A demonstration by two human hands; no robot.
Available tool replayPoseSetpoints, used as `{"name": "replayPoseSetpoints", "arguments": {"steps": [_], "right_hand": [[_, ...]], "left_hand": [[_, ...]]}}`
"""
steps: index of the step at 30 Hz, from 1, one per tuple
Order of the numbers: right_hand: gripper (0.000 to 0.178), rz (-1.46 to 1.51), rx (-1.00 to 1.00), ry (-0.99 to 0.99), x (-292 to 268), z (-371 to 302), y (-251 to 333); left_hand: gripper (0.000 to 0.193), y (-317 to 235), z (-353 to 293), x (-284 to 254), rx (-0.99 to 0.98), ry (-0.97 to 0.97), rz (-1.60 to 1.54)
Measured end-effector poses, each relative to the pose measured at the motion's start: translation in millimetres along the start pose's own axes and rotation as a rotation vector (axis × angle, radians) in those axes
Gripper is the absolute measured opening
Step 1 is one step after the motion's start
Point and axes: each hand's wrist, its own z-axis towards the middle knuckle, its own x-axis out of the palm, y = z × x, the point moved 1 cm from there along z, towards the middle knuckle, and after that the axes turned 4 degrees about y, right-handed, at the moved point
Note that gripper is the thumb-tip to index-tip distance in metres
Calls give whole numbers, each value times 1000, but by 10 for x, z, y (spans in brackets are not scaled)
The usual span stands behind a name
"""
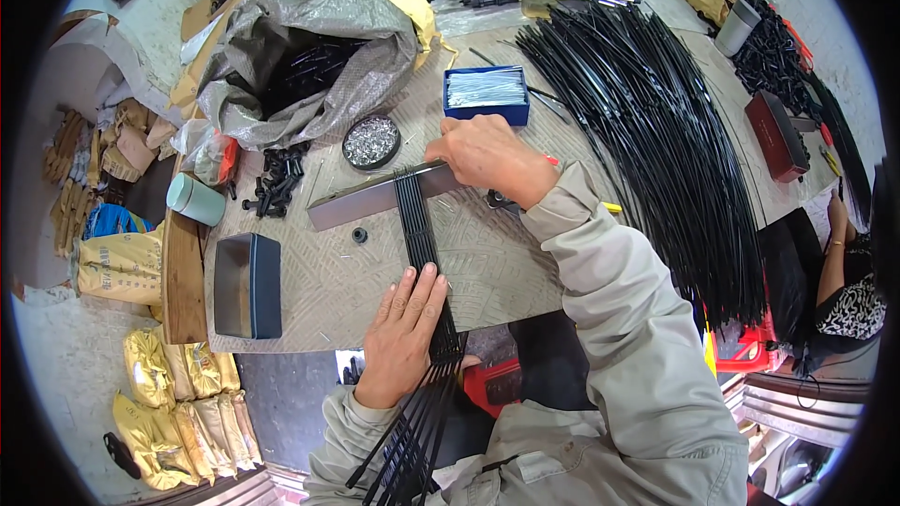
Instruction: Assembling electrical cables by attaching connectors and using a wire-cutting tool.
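Note:
My left hand (405, 335) lies flat with its fingers stretched out over a row of thin black rods (419, 230). The rods' far ends rest side by side across a grey metal bar (356, 208); their near ends fan out past the table edge. At the bar's right part my right hand (492, 157) is closed, fingers curled down; whatever it pinches is hidden. Just beyond it stands a blue box (486, 113) filled with thin pale sticks. A round dish (371, 142) of small shiny pieces sits left of it. A small black ring (359, 235) lies before the bar.
A grey woven sack (309, 14) of black parts stands far left, with black fittings (278, 178) in front. Near left are an open dark box (247, 286) and a pale green cup (195, 199). Long black rods (647, 150) are heaped right. Another person's arm (832, 253) shows far right.

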Motion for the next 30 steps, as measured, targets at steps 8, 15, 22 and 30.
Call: {"name": "replayPoseSetpoints", "arguments": {"steps": [8, 15, 22, 30], "right_hand": [[8, 63, -15, -44, 14, -9, -28], [7, 36, -13, -69, 29, 3, -29], [7, 58, -13, -87, 32, 20, 6], [6, 43, 16, -101, 48, 39, 35]], "left_hand": [[95, -1, 4, -9, 3, -1, -10], [95, -3, 3, -21, 10, 3, -17], [84, -25, 5, -46, -24, -25, -64], [96, -10, 6, -26, 3, -5, -36]]}}
